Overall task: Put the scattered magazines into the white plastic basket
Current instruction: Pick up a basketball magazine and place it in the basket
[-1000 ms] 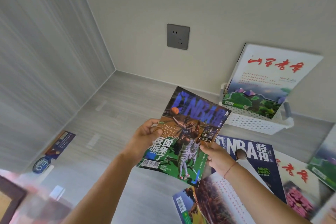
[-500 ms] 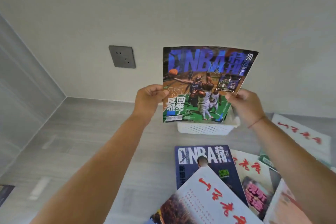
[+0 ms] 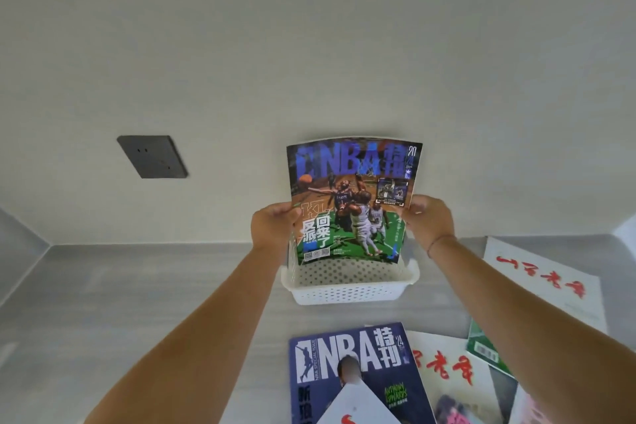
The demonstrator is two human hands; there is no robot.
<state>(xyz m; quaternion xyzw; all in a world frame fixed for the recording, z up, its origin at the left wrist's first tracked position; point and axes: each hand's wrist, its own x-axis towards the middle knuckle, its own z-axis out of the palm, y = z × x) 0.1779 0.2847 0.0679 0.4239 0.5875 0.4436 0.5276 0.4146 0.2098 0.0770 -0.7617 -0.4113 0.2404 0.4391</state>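
An NBA magazine with a basketball cover [image 3: 351, 203] stands upright with its lower edge inside the white plastic basket [image 3: 347, 293], which sits on the grey floor by the wall. My left hand [image 3: 273, 225] grips the magazine's left edge and my right hand [image 3: 428, 218] grips its right edge. Whatever else the basket holds is hidden behind the magazine. Closer to me lie a dark blue NBA magazine [image 3: 354, 365], a white magazine with red characters [image 3: 451, 375] and another white one with red characters [image 3: 540, 282] at the right.
A grey wall socket [image 3: 153, 157] is set in the pale wall to the left of the basket. A green-covered magazine [image 3: 485, 348] peeks out under my right forearm. Bare grey floor [image 3: 137, 303] stretches to the left. A white page corner [image 3: 358, 406] overlaps the blue magazine.
Both hands moved the basketball-cover magazine forward and down, from in front of the wall above the basket to its lower edge inside the basket. The view tilted up toward the wall.
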